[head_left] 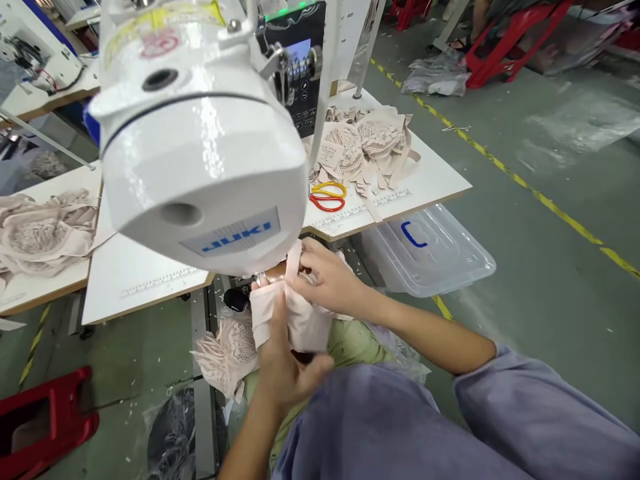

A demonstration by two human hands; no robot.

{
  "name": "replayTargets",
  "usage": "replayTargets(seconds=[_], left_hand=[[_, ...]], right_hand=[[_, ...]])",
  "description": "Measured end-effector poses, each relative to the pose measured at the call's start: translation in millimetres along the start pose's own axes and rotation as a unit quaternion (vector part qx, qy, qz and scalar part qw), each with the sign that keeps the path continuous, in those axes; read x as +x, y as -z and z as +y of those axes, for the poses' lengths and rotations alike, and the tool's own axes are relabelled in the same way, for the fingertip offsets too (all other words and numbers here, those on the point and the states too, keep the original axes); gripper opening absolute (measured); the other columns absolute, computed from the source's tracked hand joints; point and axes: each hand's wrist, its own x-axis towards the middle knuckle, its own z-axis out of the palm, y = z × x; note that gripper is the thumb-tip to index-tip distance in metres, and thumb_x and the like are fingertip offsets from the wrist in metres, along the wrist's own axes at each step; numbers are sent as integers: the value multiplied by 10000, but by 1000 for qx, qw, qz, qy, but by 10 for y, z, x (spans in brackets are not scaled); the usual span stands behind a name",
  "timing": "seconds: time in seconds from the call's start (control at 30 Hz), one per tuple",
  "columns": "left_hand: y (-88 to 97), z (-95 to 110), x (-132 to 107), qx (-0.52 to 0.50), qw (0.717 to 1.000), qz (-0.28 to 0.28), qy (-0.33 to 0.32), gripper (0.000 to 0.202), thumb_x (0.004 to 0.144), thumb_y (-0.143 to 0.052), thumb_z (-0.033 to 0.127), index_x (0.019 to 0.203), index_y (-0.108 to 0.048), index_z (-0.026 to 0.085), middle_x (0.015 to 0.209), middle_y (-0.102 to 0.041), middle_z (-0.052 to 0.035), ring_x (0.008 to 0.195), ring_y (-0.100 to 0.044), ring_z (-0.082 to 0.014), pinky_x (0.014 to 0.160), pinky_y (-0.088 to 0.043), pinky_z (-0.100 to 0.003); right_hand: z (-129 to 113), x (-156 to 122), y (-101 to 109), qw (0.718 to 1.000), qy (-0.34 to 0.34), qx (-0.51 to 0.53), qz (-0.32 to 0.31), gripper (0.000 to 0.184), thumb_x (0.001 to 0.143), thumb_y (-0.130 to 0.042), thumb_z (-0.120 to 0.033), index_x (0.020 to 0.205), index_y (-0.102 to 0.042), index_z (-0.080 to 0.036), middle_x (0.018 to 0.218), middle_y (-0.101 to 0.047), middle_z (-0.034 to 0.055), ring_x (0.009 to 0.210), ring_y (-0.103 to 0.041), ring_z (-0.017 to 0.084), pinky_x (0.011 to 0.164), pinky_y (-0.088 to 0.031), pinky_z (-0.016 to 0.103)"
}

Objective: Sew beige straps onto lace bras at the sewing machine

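Observation:
Beneath the head of a white sewing machine [210,167], a pale beige bra [313,327] is held between both hands. My right hand [333,277] pinches a narrow strap [293,260] of it close to the needle area, which the machine head partly hides. From below, my left hand [287,360] grips the cloth panel, its index finger lying along the front and its thumb out to the side. A lace part [233,350] of the same colour hangs down left of my left hand.
Beige lace pieces [373,140] lie heaped on the right tabletop [430,177], beside scissors [329,197] with yellow and red handles. Another lace pile [45,227] is on the left table. A lidded clear plastic box [435,257] stands below right. Red stools [50,427] are on the floor.

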Motion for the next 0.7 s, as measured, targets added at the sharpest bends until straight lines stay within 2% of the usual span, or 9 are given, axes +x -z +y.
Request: replayTargets(seconds=[0.07, 0.17, 0.23, 0.3, 0.4, 0.47, 0.6, 0.7], left_hand=[[37, 48, 152, 48, 999, 11, -5, 915, 739, -739, 572, 1511, -383, 232, 1475, -499, -187, 1295, -528, -392, 834, -560, -398], [85, 130, 279, 71, 997, 2, 10, 720, 812, -703, 462, 1461, -474, 250, 1361, -603, -156, 1111, -645, -328, 729, -561, -330], [105, 175, 300, 50, 998, -2, 24, 661, 827, -694, 423, 1436, -512, 242, 1201, -676, -150, 939, -683, -287, 621, -527, -282], [115, 204, 294, 30, 999, -8, 42, 638, 830, -694, 395, 1424, -531, 228, 1005, -703, -131, 738, -663, -238, 505, -445, -246], [112, 214, 285, 74, 995, -19, 62, 644, 848, -664, 377, 1453, -501, 228, 776, -642, -64, 459, -473, -145, 398, -244, -242], [106, 213, 297, 138, 988, -17, 63, 646, 873, -625, 360, 1489, -454, 262, 730, -593, -28, 396, -336, -110, 413, -149, -258], [122, 244, 361, 192, 979, -16, 73, 618, 894, -595, 341, 1492, -442, 320, 667, -524, 12, 385, -290, -106, 456, -139, -255], [174, 266, 408, 160, 983, -6, 86, 560, 881, -612, 356, 1432, -526, 310, 603, -496, 28, 375, -297, -121, 465, -158, -254]], right_hand=[[108, 111, -70, 999, -24, -5, 33, 128, 826, -589, -252, 750, -502, -198, 879, -486, 24, 841, -494, 179, 762, -440, 318], [218, 167, -139, 990, -95, 97, 34, 101, 804, -575, -232, 860, -493, -210, 868, -501, 2, 765, -485, 153, 703, -439, 288], [256, 183, -148, 974, -136, 183, 10, 122, 844, -544, -265, 951, -508, -219, 861, -542, -6, 741, -505, 147, 696, -453, 282], [277, 216, -130, 967, -145, 207, -1, 132, 874, -533, -304, 977, -530, -222, 859, -580, -5, 753, -530, 152, 722, -471, 289], [314, 320, -83, 986, -103, 134, 15, 124, 877, -555, -319, 926, -570, -206, 918, -612, 22, 808, -557, 169, 798, -491, 328], [355, 412, -55, 994, -59, 85, 24, 124, 878, -556, -313, 891, -584, -193, 978, -617, 48, 844, -570, 182, 833, -498, 357], [417, 573, -14, 999, 19, 40, 10, 111, 876, -551, -283, 909, -604, -192, 1152, -595, 85, 896, -587, 196, 848, -517, 374], [380, 633, 16, 1000, 24, 5, -3, 92, 889, -525, -254, 910, -607, -218, 1107, -608, 71, 982, -577, 227, 889, -520, 393]])
